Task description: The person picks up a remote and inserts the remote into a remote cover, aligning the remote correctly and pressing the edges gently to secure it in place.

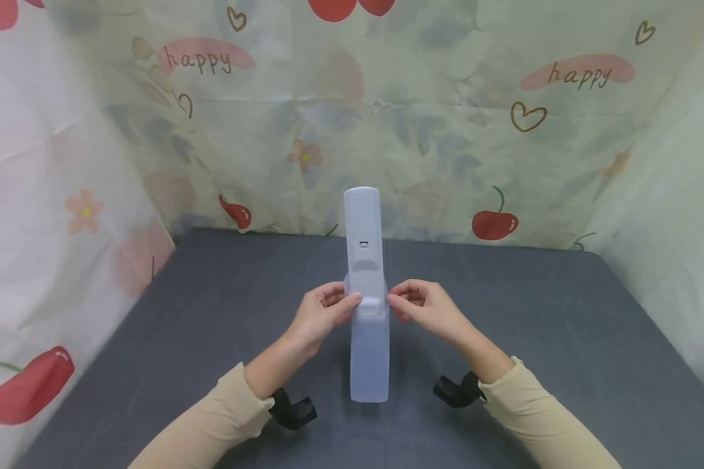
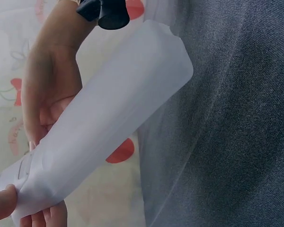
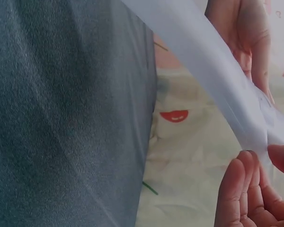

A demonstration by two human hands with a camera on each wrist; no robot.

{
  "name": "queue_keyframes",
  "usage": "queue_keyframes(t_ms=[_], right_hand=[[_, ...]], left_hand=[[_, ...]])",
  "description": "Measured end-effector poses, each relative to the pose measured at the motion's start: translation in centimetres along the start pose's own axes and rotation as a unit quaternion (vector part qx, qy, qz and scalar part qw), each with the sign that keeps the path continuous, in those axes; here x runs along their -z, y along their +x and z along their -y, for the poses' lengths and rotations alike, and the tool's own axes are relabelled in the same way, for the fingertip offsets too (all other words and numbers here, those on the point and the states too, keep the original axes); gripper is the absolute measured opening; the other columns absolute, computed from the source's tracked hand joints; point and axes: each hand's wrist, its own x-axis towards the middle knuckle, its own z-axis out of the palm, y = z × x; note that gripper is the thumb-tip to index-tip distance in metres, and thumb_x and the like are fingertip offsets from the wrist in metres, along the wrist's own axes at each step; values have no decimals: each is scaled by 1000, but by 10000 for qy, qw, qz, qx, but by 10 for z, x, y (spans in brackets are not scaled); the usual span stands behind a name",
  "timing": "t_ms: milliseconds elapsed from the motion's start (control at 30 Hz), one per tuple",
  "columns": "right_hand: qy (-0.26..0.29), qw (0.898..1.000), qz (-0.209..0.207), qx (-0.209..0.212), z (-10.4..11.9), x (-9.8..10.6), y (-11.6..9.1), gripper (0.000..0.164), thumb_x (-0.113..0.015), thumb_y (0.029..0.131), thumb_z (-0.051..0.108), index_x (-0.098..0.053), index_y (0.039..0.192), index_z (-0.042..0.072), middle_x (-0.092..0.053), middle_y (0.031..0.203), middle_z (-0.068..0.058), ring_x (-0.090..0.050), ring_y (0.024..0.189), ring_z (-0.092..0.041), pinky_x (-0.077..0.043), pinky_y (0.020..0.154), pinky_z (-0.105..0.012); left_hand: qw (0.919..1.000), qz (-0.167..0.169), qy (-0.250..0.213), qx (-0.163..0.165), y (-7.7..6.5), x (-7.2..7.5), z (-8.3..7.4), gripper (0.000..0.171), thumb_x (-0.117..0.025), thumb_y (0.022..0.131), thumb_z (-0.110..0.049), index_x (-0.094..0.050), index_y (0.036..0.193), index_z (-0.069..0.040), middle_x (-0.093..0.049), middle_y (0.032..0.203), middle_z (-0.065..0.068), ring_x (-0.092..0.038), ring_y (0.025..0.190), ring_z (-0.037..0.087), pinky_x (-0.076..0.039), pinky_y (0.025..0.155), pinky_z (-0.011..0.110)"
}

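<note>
A long white device with a small port stands nearly upright between the two hands, over the middle of the table. Its lower section is a smooth, bluish translucent body with rounded corners. The left hand grips the device at mid-height, thumb on the face toward me and fingers around its left side. From the other side, the right hand pinches the device's right edge between thumb and fingers. In the right wrist view, the thumb and fingertips of that hand meet at the edge of the pale body.
Dark grey cloth covers the table. A patterned curtain with cherries, hearts and "happy" lettering closes off the back and both sides. Black wrist mounts sit below the beige sleeves.
</note>
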Motion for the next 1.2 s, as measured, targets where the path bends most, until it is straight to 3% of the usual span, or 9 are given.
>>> queue_keyframes(t_ms=[200,467,767,1067,1200], right_hand=[[69,9998,-164,71,1,-4,-2,23,-60,91,14,-61,101,-7,-65,81,-12,-62,70,-13,-56,70,-33],[167,9983,-560,-28,3,-8,-3,18,-59,90,9,-61,97,-7,-64,77,-8,-60,66,-10,-55,68,-31],[108,9958,-909,-60,6,-10,-4,16,-58,91,8,-62,96,-6,-63,75,-7,-58,64,-9,-54,66,-28],[318,9941,-1036,-102,7,-12,-4,16,-56,91,7,-61,97,-8,-62,74,-3,-59,63,-7,-54,66,-25],[527,9939,-964,-82,6,-12,-5,17,-54,92,6,-59,98,-9,-61,76,-2,-59,65,-5,-53,67,-24]], left_hand=[[9997,125,110,-173,-2,-2,0,32,-64,88,-13,-60,118,-1,-66,110,18,-64,89,10,-54,86,37],[9957,327,543,-679,-4,-1,-1,33,-64,88,-12,-61,117,1,-66,109,20,-66,89,14,-55,81,35],[9932,458,700,-808,-6,-4,-5,32,-63,88,-12,-62,118,1,-67,111,21,-67,93,18,-55,81,38],[9891,650,1022,-833,-7,-2,-4,33,-63,89,-15,-63,118,1,-66,114,20,-66,93,18,-55,79,34],[9875,802,1086,-812,-8,-2,-4,34,-62,90,-16,-62,119,1,-65,116,20,-66,95,19,-55,82,38]])
